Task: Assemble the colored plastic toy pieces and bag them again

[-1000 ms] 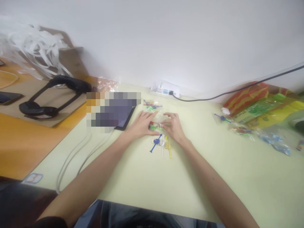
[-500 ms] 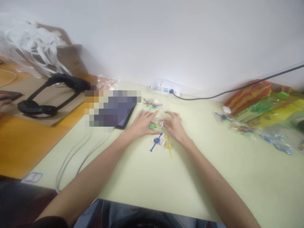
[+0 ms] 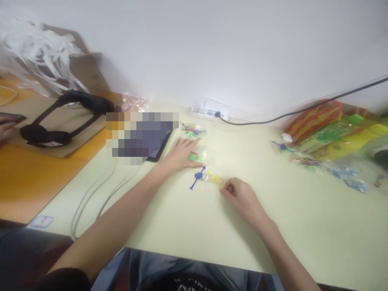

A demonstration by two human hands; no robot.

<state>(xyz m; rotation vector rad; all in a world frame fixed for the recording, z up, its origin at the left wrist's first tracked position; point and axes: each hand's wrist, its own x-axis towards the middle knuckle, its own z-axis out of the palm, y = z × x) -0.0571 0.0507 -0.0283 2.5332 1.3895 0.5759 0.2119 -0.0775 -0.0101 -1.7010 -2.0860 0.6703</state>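
Observation:
My left hand (image 3: pixel 181 152) lies flat with fingers stretched out, its fingertips on a small clear bag holding a green toy (image 3: pixel 194 157). My right hand (image 3: pixel 239 197) sits nearer me with fingers pinched on the end of a yellow plastic toy piece (image 3: pixel 216 180). Between the hands lie a blue toy piece (image 3: pixel 198 176) and a white one (image 3: pixel 206 182) on the pale yellow table (image 3: pixel 182 218).
Another small bag of toys (image 3: pixel 191 131) lies beyond my left hand, near a white power strip (image 3: pixel 210 113) with a black cable. A tablet (image 3: pixel 157 151), black headphones (image 3: pixel 57 121) and shredded paper are at left. Colourful packages (image 3: pixel 330 133) and bags crowd the right. Another person's hand (image 3: pixel 4 129) shows at the far left.
My right hand left the bagged green toy and drew back toward me, taking hold of the yellow piece and turning it. My left hand stayed on the bag.

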